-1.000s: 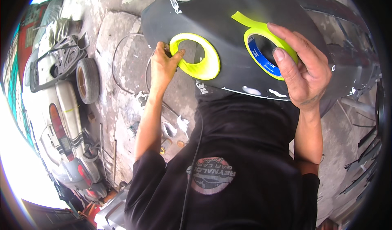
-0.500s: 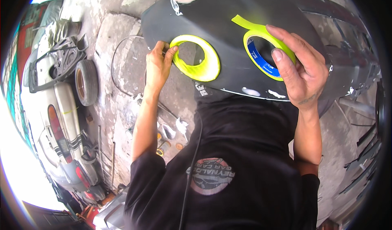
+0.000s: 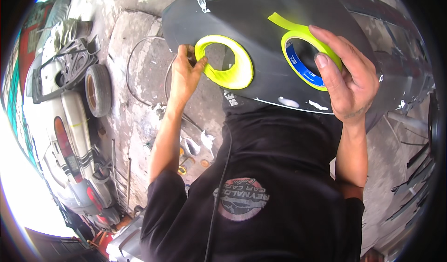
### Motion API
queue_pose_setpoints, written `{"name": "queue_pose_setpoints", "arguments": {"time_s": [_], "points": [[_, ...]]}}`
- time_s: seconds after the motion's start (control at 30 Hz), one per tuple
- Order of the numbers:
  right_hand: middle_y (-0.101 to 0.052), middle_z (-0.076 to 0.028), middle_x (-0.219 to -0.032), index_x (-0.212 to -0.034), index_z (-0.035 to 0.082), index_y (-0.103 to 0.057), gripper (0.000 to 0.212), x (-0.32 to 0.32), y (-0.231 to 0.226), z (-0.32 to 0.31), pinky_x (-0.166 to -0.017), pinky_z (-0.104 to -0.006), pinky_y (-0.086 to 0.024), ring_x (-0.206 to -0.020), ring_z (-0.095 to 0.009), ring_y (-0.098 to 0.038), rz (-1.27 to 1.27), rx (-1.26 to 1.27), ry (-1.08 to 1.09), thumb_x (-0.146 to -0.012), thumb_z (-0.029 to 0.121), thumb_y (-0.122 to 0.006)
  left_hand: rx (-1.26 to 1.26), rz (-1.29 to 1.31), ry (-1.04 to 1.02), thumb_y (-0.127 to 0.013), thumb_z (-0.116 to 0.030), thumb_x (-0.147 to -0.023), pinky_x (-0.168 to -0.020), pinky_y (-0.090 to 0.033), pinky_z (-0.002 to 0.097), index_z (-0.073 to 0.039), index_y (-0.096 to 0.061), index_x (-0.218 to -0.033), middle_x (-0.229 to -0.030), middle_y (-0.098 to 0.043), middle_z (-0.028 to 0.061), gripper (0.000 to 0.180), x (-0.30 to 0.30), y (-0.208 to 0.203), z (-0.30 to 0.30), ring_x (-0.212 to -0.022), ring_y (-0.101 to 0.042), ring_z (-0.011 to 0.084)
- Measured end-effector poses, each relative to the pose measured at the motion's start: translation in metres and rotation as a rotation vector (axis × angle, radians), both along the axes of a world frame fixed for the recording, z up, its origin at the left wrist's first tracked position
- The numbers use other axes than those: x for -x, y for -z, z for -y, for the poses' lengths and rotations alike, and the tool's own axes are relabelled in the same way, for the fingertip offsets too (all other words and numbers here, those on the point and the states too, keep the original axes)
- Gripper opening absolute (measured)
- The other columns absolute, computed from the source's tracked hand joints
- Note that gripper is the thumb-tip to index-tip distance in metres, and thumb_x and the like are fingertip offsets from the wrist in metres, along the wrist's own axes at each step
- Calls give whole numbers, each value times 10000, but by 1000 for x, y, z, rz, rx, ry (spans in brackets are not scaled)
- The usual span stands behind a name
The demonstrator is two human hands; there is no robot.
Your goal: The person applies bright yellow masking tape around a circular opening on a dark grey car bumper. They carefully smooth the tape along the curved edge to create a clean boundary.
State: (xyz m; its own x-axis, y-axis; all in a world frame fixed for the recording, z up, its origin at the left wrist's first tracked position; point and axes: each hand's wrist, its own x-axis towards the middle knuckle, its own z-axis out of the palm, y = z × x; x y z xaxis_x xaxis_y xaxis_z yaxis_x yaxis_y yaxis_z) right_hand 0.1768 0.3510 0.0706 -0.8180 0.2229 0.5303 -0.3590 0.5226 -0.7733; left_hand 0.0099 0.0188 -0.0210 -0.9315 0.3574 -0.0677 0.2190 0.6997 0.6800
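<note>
A dark grey car bumper lies across my lap, with a round opening through its left part. Bright yellow-green masking tape lines the rim of that opening, and the floor shows through the middle. At the opening's left edge, my left hand pinches the taped rim, thumb in front and fingers curled behind. My right hand grips a roll of masking tape by its right side, thumb across the blue core. From the roll's top, a short free strip sticks out to the left over the bumper.
On the left stand a loose wheel, a black plastic frame and several car body parts with a red tail light. A hose curls over the stained concrete floor. Dark strips lie at the right.
My left thumb has slid slightly down along the taped rim, and the tape's inner lower-left edge looks smoother. The tape roll and my right hand have shifted slightly right.
</note>
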Motion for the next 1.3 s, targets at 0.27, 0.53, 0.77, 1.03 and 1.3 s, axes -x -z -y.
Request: {"name": "queue_pose_setpoints", "arguments": {"time_s": [0.27, 0.53, 0.77, 1.03, 1.3], "points": [[-806, -202, -1087, -1257, -79, -772, 320, -3, 1, 2, -811, -282, -563, -912, -198, -749, 60, 41, 17, -949, -9, -716, -34, -92, -166, -813, -18, -869, -817, -562, 441, 29, -578, -1198, -1034, -689, 195, 407, -25, 9, -17, -886, -695, 317], [-807, -203, -1160, -1280, -81, -767, 342, -10, 4, 2, -911, -301, -566, -1010, -218, -757, 150, 35, 83, -955, 21, -735, 0, -214, -206, -851, -142, -912, -933, -542, 444, 44, -658, -1297, -1154, -676, 194, 469, -83, 13, 9, -1002, -666, 329], [-812, -176, -1177, -1296, -67, -767, 351, -8, 8, -1, -886, -293, -560, -973, -186, -743, 149, 5, 104, -971, 63, -740, -525, 436, -465, -912, -76, -826, -589, -483, 263, -28, -618, -932, -754, -659, 16, 316, -56, 35, 7, -625, -605, 98], [-797, -118, -1065, -1315, -50, -768, 352, -8, 10, 5, -658, -234, -477, -731, -84, -629, 135, 69, 113, -982, 60, -738, -503, 479, -473, -893, -77, -860, -499, -460, 271, -42, -595, -864, -710, -660, 28, 300, -41, 35, 2, -536, -592, 108], [-734, -70, -905, -1332, -58, -758, 352, -6, 8, 3, -615, -225, -439, -691, -73, -595, 143, 81, 89, -994, 35, -723, -695, 437, -567, -923, -137, -884, -522, -481, 252, -26, -567, -1166, -821, -657, 27, 468, -83, 37, -5, -586, -599, 94]]}}
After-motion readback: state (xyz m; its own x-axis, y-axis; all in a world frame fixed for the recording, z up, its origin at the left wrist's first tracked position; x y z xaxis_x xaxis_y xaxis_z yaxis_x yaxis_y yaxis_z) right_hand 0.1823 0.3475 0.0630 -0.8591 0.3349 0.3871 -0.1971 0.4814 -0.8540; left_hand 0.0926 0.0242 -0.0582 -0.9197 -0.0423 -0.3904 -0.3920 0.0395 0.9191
